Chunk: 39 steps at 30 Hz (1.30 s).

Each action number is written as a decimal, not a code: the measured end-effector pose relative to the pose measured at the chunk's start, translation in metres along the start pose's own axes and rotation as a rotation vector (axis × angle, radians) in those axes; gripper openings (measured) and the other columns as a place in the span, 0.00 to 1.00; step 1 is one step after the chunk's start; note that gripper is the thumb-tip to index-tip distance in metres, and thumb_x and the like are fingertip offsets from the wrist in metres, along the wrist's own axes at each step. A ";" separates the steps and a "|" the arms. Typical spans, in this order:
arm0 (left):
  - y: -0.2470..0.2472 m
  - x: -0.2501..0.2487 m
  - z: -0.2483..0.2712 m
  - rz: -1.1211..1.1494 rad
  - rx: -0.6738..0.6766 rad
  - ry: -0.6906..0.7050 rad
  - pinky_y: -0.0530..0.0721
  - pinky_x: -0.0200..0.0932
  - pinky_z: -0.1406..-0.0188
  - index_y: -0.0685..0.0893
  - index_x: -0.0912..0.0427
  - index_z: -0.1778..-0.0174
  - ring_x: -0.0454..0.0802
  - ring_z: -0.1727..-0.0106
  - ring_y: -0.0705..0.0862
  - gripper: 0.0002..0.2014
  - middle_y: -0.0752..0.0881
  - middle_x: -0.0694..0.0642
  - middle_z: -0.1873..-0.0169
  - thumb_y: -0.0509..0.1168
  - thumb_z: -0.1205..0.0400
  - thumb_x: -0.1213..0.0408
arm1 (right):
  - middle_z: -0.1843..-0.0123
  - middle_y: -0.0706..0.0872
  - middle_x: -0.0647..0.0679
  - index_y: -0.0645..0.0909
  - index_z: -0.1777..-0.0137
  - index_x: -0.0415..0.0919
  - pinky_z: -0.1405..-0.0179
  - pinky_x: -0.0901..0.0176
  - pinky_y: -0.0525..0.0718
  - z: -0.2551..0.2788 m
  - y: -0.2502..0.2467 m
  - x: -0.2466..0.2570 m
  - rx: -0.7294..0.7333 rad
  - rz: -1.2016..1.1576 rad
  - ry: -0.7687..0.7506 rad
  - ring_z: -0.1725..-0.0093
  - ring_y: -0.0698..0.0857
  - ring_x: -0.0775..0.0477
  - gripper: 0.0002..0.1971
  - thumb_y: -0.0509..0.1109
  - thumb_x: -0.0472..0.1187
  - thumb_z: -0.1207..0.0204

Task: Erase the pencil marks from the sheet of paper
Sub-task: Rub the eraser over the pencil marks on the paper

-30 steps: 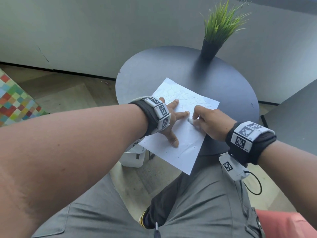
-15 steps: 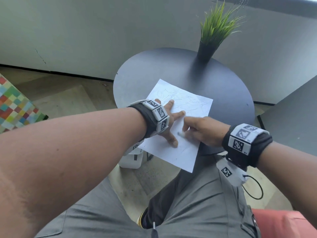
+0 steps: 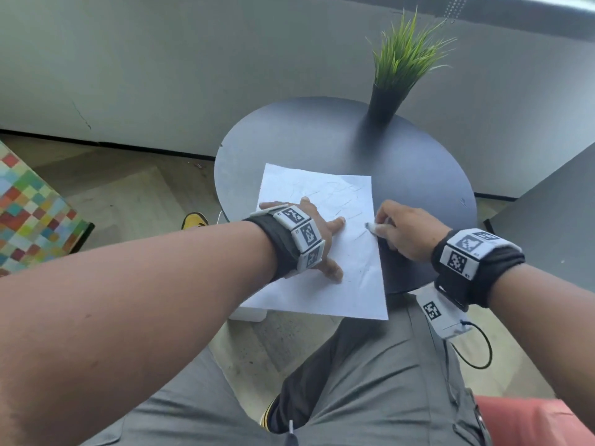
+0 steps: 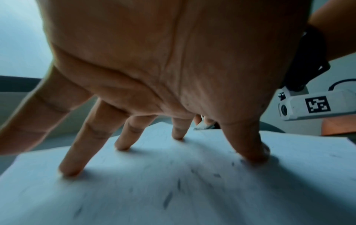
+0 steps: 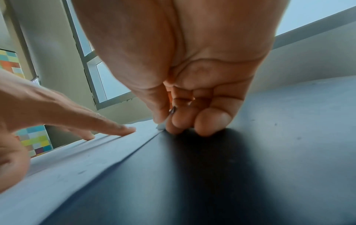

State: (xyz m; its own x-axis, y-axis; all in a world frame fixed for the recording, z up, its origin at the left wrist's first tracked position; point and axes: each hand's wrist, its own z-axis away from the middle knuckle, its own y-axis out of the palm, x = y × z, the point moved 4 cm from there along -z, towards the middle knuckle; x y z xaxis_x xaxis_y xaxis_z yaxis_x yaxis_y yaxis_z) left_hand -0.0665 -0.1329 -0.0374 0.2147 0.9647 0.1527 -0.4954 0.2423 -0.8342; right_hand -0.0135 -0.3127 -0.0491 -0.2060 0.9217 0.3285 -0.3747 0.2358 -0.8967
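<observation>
A white sheet of paper (image 3: 325, 252) with faint pencil marks lies on the round dark table (image 3: 402, 162), its near end hanging over the table's front edge. My left hand (image 3: 322, 239) rests on the sheet with fingers spread straight, the fingertips (image 4: 71, 172) pressing it down. My right hand (image 3: 396, 230) sits at the sheet's right edge and pinches a small white eraser (image 3: 370, 227) against the paper. In the right wrist view the eraser (image 5: 161, 125) shows only as a sliver under the curled fingers. Dark pencil strokes or crumbs (image 4: 167, 199) lie on the sheet (image 4: 173, 190).
A potted grass plant (image 3: 399, 69) stands at the table's far side. A second dark surface (image 3: 553, 220) borders on the right. On the left floor there is a checkered block (image 3: 29, 214). A white box (image 3: 248, 313) sits under the table, beneath the sheet. My grey-trousered legs are below.
The sheet has turned clockwise under my left hand and now lies squarer to me. My right hand with the eraser has shifted to the paper's right edge.
</observation>
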 end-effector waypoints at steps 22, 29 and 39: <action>-0.003 0.004 -0.035 0.031 -0.086 0.265 0.54 0.74 0.24 0.40 0.43 0.13 0.60 0.14 0.40 0.64 0.38 0.48 0.13 0.67 0.37 0.21 | 0.61 0.82 0.53 0.77 0.49 0.48 0.57 0.54 0.78 0.000 0.007 0.042 0.150 0.133 -0.241 0.58 0.80 0.46 0.08 0.65 0.52 0.19; -0.003 0.004 -0.037 0.025 -0.062 0.268 0.54 0.76 0.24 0.39 0.42 0.13 0.62 0.14 0.39 0.64 0.37 0.50 0.14 0.67 0.38 0.21 | 0.61 0.82 0.46 0.74 0.50 0.49 0.64 0.54 0.76 0.008 0.016 0.043 0.169 0.138 -0.272 0.61 0.80 0.42 0.07 0.62 0.51 0.19; -0.004 0.003 -0.034 0.010 -0.051 0.256 0.56 0.76 0.25 0.38 0.43 0.13 0.62 0.14 0.39 0.64 0.37 0.50 0.14 0.67 0.37 0.22 | 0.62 0.80 0.51 0.74 0.50 0.51 0.60 0.52 0.80 0.014 0.020 0.047 0.243 0.164 -0.346 0.61 0.79 0.45 0.05 0.63 0.50 0.19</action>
State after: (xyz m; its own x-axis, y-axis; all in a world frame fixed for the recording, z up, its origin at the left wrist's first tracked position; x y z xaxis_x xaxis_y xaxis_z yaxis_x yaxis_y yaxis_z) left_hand -0.0353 -0.1343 -0.0515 0.4191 0.9079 0.0101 -0.4573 0.2208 -0.8615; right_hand -0.0436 -0.2691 -0.0479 -0.5551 0.7740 0.3046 -0.5045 -0.0221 -0.8631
